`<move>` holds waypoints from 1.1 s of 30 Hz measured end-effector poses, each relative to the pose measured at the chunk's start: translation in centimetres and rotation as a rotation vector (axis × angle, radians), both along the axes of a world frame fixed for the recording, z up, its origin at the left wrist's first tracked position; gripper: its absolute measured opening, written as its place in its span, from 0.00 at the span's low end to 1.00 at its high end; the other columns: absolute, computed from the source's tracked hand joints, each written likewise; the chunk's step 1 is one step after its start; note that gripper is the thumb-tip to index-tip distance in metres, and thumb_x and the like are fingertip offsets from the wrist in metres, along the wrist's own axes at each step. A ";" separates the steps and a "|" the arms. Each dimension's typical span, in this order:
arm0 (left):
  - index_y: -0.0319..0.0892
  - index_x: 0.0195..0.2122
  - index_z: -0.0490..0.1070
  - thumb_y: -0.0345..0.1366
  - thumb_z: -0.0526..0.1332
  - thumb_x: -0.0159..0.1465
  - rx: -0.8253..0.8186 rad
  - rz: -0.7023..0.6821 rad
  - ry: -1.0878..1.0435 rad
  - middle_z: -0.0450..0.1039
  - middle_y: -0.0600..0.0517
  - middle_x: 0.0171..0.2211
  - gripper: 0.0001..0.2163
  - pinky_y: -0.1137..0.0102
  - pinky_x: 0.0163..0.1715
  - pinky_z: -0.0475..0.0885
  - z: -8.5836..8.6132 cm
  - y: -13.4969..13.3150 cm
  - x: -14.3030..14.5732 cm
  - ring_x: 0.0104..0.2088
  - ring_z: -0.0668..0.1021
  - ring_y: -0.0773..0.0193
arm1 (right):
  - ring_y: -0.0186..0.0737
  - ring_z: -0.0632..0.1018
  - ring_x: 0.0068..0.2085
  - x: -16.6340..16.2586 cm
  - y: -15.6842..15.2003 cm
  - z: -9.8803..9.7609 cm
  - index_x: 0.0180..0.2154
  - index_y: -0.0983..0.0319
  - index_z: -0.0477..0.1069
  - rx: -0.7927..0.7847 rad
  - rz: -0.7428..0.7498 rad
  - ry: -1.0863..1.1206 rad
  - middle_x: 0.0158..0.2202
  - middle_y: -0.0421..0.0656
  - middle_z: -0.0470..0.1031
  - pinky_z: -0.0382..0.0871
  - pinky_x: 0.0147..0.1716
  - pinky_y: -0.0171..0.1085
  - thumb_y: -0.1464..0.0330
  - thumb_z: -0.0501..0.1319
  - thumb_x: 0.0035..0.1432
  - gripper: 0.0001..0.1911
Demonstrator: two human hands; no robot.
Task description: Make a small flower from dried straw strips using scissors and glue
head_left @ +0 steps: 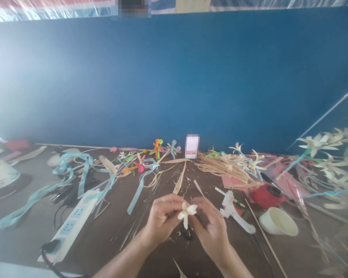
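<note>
A small cream flower (186, 211) with several pale petals, like those of dried husk, is held between my two hands above the dark table (150, 251). On its left side my left hand (163, 217) pinches it with closed fingers. My right hand (211, 221) is curled against it from the right, thumb and fingers closed at its base. The fingertips behind the petals are partly hidden. Beneath the flower lies a dark, round object (187, 234), too blurred to name. Dry husk strips (180, 178) lie just beyond my hands.
Right of my hands are a white glue gun (234, 214), a thin stick (263, 235), a cream cup (278, 222) and finished pale flowers (317, 146). To the left are a power strip (71, 226) and blue ribbon (34, 200). A blue partition (174, 77) closes off the back.
</note>
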State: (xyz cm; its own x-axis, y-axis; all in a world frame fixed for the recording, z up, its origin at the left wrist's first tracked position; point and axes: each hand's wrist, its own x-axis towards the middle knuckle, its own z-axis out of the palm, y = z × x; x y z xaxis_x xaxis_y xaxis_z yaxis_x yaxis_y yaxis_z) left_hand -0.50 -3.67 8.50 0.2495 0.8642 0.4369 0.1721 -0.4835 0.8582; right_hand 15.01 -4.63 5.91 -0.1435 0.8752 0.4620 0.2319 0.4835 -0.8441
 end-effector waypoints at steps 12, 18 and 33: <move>0.45 0.28 0.78 0.27 0.63 0.51 0.017 0.040 -0.028 0.74 0.47 0.24 0.07 0.72 0.26 0.67 -0.7 0.4 1.0 0.25 0.74 0.63 | 0.37 0.70 0.30 0.7 -0.7 3.1 0.30 0.61 0.66 -0.151 0.061 0.136 0.29 0.43 0.66 0.65 0.27 0.34 0.71 0.56 0.54 0.02; 0.44 0.27 0.77 0.26 0.62 0.52 0.039 0.072 -0.079 0.74 0.48 0.22 0.07 0.73 0.24 0.67 -0.7 0.4 1.5 0.23 0.73 0.64 | 0.35 0.68 0.27 0.6 -0.5 3.1 0.29 0.61 0.65 -0.174 0.053 0.159 0.28 0.42 0.65 0.64 0.26 0.33 0.71 0.55 0.55 0.03; 0.43 0.30 0.76 0.26 0.61 0.52 0.087 0.160 -0.038 0.72 0.49 0.22 0.07 0.73 0.23 0.66 -1.2 -0.1 1.3 0.23 0.72 0.65 | 0.35 0.69 0.27 0.1 -0.5 2.9 0.30 0.60 0.64 -0.120 0.058 0.138 0.28 0.42 0.66 0.64 0.24 0.33 0.74 0.56 0.54 0.04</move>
State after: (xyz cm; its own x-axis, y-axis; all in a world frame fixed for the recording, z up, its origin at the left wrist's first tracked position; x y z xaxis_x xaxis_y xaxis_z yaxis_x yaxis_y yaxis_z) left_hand 0.84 -3.73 7.33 0.0939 0.8503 0.5179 0.2204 -0.5250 0.8220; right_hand 15.06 -5.18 8.84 -0.1383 0.9172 0.3736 0.0845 0.3868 -0.9183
